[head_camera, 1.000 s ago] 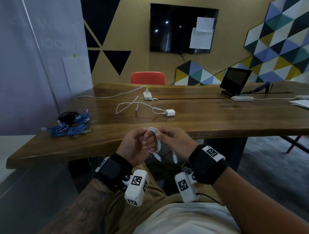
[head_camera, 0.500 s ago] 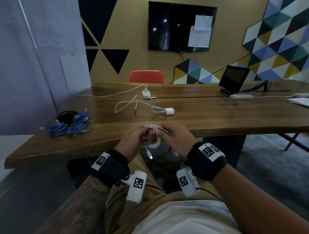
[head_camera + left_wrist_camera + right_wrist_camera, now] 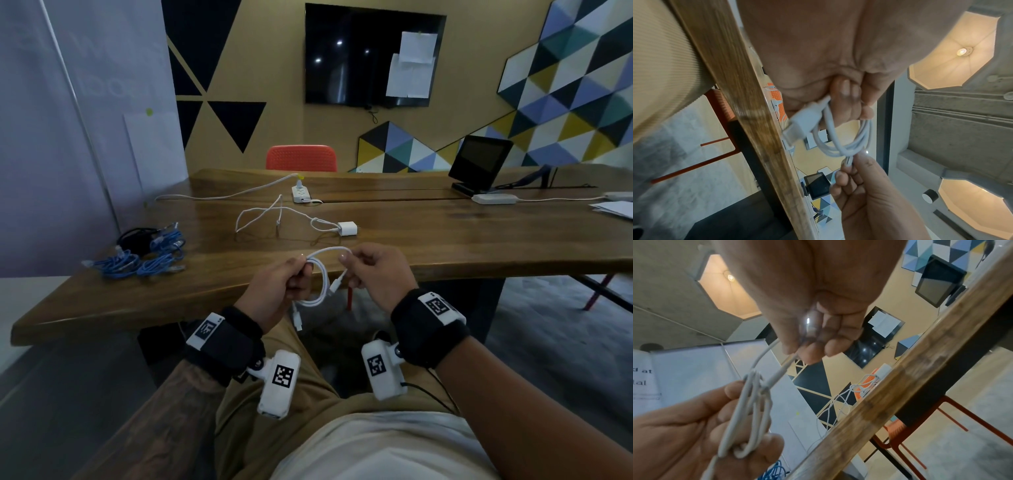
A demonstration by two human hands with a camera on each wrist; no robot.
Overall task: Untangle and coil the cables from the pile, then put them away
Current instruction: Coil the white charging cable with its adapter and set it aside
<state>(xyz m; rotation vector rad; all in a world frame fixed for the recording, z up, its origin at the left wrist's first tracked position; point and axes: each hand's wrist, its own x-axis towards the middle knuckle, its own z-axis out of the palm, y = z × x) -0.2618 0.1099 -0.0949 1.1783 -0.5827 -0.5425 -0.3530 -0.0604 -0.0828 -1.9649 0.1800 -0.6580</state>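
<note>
Both hands are up in front of the near edge of the wooden table [image 3: 445, 246], working on one short white cable [image 3: 324, 279]. The left hand [image 3: 279, 291] has its fingers curled around a small bundle of loops, gripping them tight, with one plug dangling below the fist. The right hand [image 3: 373, 274] pinches the cable's other end between thumb and fingers, so a short arc of cable bridges the two hands just above the table edge. From the right wrist view you can see the loops [image 3: 751, 415] stacked side by side in the left palm.

On the table, a second white cable with a charger brick [image 3: 346, 229] lies loose near the middle, a bit further back. A white power strip [image 3: 300, 194] sits beyond it. Far left there's a heap of blue cables [image 3: 144, 257] with something black tucked behind it. A small dark screen [image 3: 481, 161] stands at the far right, and an orange chair [image 3: 301, 157] is behind the table.
</note>
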